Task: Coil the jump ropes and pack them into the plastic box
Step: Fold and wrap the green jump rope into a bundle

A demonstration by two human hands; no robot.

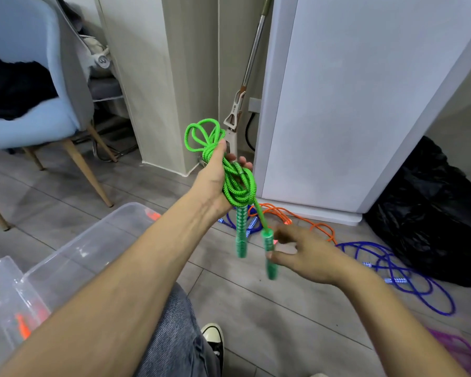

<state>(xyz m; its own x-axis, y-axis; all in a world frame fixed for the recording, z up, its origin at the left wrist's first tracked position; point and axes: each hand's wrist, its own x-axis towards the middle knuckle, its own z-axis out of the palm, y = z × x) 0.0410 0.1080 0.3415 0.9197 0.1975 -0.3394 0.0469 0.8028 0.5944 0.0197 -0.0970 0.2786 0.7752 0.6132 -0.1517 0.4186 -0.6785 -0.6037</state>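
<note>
My left hand (215, 180) is raised at the centre, shut on a coiled green jump rope (234, 183) whose loops stick up above my thumb. One green handle (241, 235) hangs below the bundle. My right hand (307, 257) pinches the second green handle (269, 254) just to its right. The clear plastic box (74, 251) stands on the floor at lower left, with something orange inside it. An orange rope (297, 221), blue ropes (408, 278) and a purple rope (462, 349) lie loose on the floor to the right.
A blue armchair (30, 85) with wooden legs stands at the left. A mop (242, 104) leans in the corner beside a white cabinet (351, 104). A black plastic bag (433, 213) sits at the right. My jeans leg and shoe (212, 338) are at the bottom.
</note>
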